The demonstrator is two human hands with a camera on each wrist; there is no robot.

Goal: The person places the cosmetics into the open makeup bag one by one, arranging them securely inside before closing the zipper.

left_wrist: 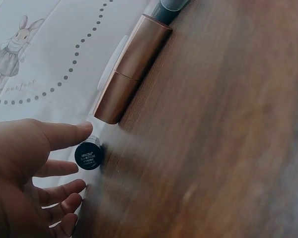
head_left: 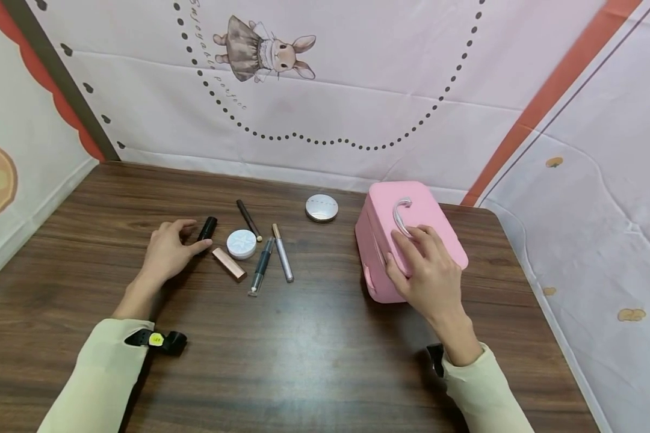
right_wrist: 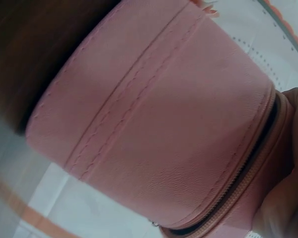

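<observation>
My left hand (head_left: 165,252) is at a small black lipstick tube (head_left: 208,228), thumb and fingers spread on either side of it. In the left wrist view, the round end of the lipstick tube (left_wrist: 89,155) shows just under the thumb, with the other fingers loosely bent. Right beside it lies a rose-gold lipstick tube (head_left: 229,264). My right hand (head_left: 430,276) grips the lid of a pink makeup case (head_left: 376,273), fingers bent over the top by its silvery handle (head_left: 399,215), thumb at the lid's edge. In the right wrist view the zipper (right_wrist: 233,173) is parted, leaving a narrow dark gap.
Between the hands lie a round white compact (head_left: 241,244), a dark slim pencil (head_left: 248,219), a dark clear-capped pen (head_left: 261,267) and a silver pen (head_left: 283,252). A silvery round compact (head_left: 322,207) sits farther back. Printed cloth (head_left: 346,90) hangs behind the wooden table (head_left: 238,361).
</observation>
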